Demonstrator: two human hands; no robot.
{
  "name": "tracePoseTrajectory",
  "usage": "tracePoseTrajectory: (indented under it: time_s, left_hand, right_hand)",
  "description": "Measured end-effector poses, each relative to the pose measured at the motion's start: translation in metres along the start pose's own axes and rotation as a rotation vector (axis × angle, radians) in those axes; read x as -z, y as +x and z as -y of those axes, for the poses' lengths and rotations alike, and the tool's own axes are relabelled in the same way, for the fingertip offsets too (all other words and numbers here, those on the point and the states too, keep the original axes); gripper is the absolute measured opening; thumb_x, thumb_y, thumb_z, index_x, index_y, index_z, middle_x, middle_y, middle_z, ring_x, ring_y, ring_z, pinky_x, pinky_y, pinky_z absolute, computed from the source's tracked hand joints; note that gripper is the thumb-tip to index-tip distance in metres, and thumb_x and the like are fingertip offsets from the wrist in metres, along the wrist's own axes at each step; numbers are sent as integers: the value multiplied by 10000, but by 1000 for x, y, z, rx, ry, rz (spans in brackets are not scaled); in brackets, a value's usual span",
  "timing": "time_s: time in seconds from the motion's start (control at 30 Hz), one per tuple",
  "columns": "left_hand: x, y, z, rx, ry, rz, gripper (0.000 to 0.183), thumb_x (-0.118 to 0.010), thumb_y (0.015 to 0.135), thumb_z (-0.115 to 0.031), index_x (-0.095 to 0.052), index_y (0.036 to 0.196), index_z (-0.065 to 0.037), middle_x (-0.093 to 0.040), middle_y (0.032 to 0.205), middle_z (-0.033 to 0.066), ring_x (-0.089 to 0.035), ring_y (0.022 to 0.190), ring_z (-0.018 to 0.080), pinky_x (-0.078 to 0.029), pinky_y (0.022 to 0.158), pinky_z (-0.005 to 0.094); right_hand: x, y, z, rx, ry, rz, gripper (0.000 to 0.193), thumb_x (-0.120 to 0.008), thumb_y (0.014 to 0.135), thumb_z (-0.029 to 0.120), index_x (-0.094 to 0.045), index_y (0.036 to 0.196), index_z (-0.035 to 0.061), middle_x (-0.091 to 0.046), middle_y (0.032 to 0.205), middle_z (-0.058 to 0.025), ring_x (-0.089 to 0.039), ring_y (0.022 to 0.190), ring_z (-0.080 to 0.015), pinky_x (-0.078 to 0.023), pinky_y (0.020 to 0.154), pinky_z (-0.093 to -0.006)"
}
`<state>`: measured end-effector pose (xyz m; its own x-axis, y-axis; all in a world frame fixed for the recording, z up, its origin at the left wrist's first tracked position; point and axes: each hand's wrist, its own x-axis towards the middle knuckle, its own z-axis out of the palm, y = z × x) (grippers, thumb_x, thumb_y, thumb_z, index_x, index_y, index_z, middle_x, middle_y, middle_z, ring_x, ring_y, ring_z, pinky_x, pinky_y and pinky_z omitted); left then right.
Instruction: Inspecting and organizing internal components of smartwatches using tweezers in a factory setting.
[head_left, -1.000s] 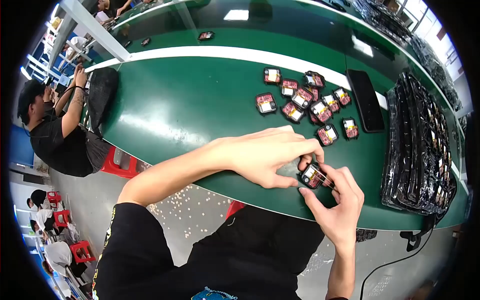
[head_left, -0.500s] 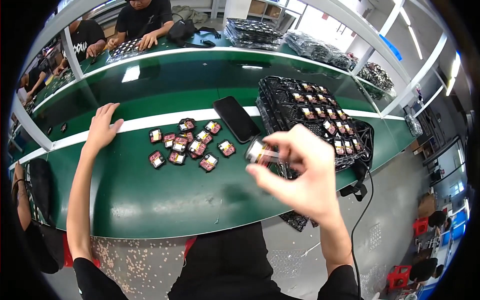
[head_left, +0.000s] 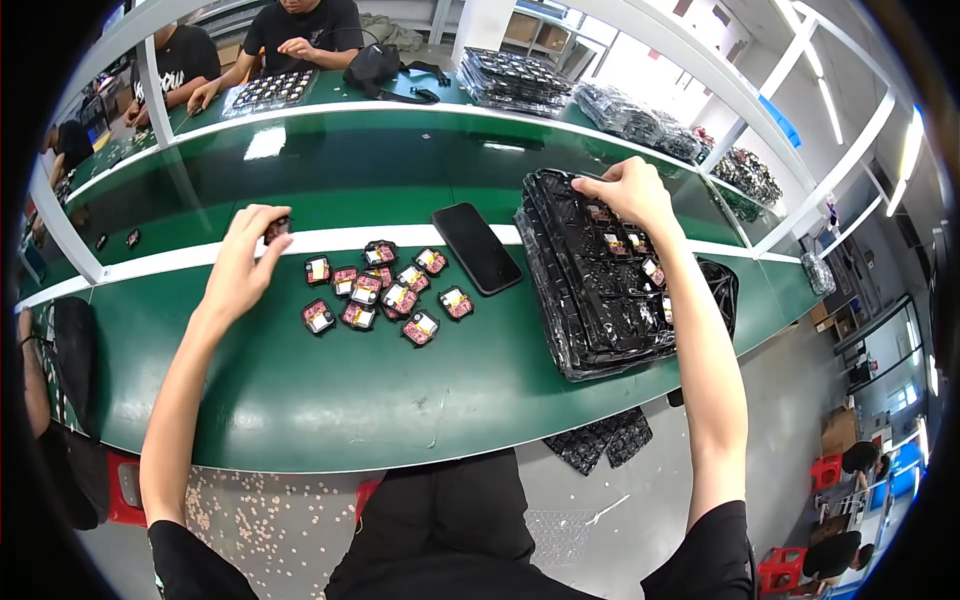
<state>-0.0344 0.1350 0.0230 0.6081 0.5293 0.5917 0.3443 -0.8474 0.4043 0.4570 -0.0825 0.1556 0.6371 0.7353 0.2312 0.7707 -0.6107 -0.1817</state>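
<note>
My left hand (head_left: 245,255) is closed around a small dark module (head_left: 279,229) above the white strip along the bench. To its right lies a loose group of small square modules (head_left: 399,300) with black rims and pink, white and yellow faces. My right hand (head_left: 632,192) reaches to the far end of a stack of black plastic trays (head_left: 575,300), thumb and fingers bent together. Whatever lies between those fingers is hidden. Several similar modules (head_left: 653,271) sit in the top tray's pockets, partly behind my forearm; pockets at its left side are bare.
A black phone (head_left: 477,249) lies between the modules and the tray stack. Beyond the green bench (head_left: 330,400), white frame posts (head_left: 151,90) stand before a second bench. A person (head_left: 300,40) sits there with a filled tray (head_left: 270,92). More tray stacks (head_left: 515,82) stand at the back.
My right hand has moved from over the bench, where it held a module, to the tray's far end. My left hand, earlier open and flat, now grips a module. The tray stack sits slightly differently.
</note>
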Motion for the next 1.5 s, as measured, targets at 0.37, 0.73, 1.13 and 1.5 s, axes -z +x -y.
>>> tracePoseTrajectory:
  time_s: [0.37,0.73,1.13,1.5]
  left_hand:
    - [-46,-52,-130,-289,-511,668,631,-775,938,-89,-570,1533,-35,-651,1432,177,-640,1324,385,-555,1101,476]
    - [-55,-67,-133,-247,-216,489,620,-985,781,-262,-736,1307,-47,-689,1234,119,-680,1117,320,-562,946,437]
    - [-56,-60,-131,-101,-356,619,566,-974,787,-226,-782,1292,-57,-740,1074,59,-658,968,250,-444,870,363]
    - [-62,-58,-125,-114,-402,599,632,-1001,716,-261,-821,1277,-34,-738,993,69,-626,840,207,-460,749,331]
  right_hand:
    - [60,-170,56,183,783,196,326,-714,1091,202,-790,1309,-27,-709,921,16,-554,784,-64,-449,727,-226]
    - [-95,-265,78,128,1113,371,211,-806,997,-14,-837,1206,-29,-705,803,-18,-582,652,-17,-407,554,-200]
    - [-121,-264,82,250,1066,269,123,-835,859,-82,-841,973,-39,-617,661,12,-461,546,-12,-289,506,-231]
    - [-123,-262,87,347,915,248,112,-843,898,-57,-850,1008,-38,-606,701,24,-456,584,-10,-267,530,-216]
